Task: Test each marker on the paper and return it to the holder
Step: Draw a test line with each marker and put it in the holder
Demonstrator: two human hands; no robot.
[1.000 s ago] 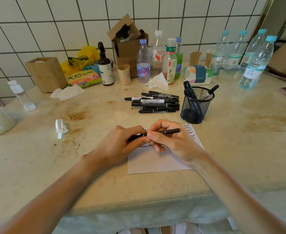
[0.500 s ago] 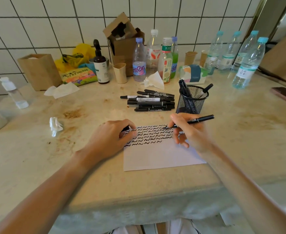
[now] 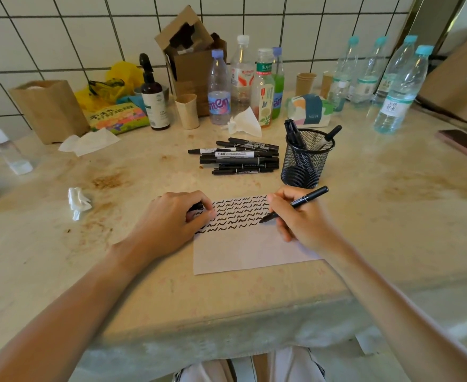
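Inside mesh holder (image 3: 306, 161), several black markers (image 3: 295, 136)

Table (image 3: 364, 230): pale stone-like top, smooth, stained brown. Paper (image 3: 249, 252): matt white sheet. Holder (image 3: 305, 164): black wire mesh metal. Marker (image 3: 304, 201): black plastic, slight sheen. Water bottles (image 3: 397, 95): clear glossy plastic.

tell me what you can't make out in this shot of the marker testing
- Cap: head view, almost wholly covered by the left hand; only a dark end shows.
- Left part of the paper: head view, hidden under the left hand.
- Marker label: head view, too small to read.
- Count of markers in the holder: head view, mesh and overlap hide them.
- Phone: head view, cut off by the right edge.
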